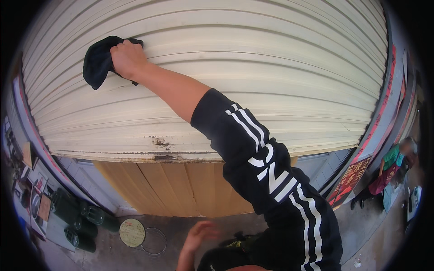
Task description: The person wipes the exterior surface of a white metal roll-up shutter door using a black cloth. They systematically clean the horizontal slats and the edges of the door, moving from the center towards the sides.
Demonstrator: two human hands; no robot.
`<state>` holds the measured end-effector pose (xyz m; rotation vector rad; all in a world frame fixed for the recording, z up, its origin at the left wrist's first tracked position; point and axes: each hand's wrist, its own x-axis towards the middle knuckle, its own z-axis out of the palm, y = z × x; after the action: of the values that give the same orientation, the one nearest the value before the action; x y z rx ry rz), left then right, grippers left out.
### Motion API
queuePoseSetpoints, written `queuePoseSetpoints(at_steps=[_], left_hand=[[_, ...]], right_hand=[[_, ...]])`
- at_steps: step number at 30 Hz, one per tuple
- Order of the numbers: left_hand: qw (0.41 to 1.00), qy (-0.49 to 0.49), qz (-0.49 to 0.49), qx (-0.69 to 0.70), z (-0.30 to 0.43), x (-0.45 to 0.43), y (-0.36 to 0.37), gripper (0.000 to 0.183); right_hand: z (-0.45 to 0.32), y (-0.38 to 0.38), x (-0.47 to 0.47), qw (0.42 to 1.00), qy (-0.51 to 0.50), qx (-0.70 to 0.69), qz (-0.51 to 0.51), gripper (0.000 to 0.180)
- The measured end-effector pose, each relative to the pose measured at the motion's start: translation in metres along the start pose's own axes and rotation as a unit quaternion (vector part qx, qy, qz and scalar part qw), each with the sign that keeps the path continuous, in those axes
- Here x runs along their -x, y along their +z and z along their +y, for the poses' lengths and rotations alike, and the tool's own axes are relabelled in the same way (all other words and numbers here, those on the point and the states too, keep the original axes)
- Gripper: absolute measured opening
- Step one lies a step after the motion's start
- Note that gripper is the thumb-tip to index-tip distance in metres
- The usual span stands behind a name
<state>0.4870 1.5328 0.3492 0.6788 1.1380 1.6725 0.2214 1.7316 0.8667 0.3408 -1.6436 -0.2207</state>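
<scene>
My right hand (128,58) grips a dark cloth (98,62) and presses it against a cream slatted roller shutter (257,74) at the upper left. Part of the cloth hangs loose to the left of my fist. My right arm, in a black sleeve (252,152) with white stripes, reaches across the shutter. Rust and dirt mark the shutter's bottom rail (166,157). Low in the view, my left hand (201,232) is held apart from the shutter with nothing in it, its fingers loosely spread and blurred.
Below the shutter stand tan wooden panels (166,186). A round stool (132,233) with a metal ring base is on the floor, beside several dark green bins (90,220). At the right are a red sign (349,183) with writing and a person (388,172) in an apron.
</scene>
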Motion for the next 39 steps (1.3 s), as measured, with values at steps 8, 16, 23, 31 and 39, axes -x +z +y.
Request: queuePoseSetpoints(at_steps=[8,16,23,31,39], left_hand=[[0.954,0.124,0.262,0.074,0.004,0.148,-0.035,0.028],[0.894,0.341,0.263,0.126,0.086,0.183,-0.079,0.038],[0.909,0.359,0.115,0.175,0.203,0.149,-0.089,0.065],[0.932,0.282,0.151,0.171,0.149,0.132,-0.126,0.065],[0.86,0.267,0.355,0.252,0.192,0.108,-0.192,0.038]], right_hand=[[-0.198,-0.025,-0.001,0.506,0.293,-0.797,-0.151,0.03],[-0.231,-0.104,0.116,0.301,0.384,-0.832,-0.265,0.038],[-0.255,-0.12,0.201,0.299,0.414,-0.749,-0.422,0.034],[-0.269,-0.087,0.244,0.863,0.093,-0.312,-0.386,0.03],[-0.298,-0.073,0.279,0.697,-0.16,-0.623,-0.316,0.028]])
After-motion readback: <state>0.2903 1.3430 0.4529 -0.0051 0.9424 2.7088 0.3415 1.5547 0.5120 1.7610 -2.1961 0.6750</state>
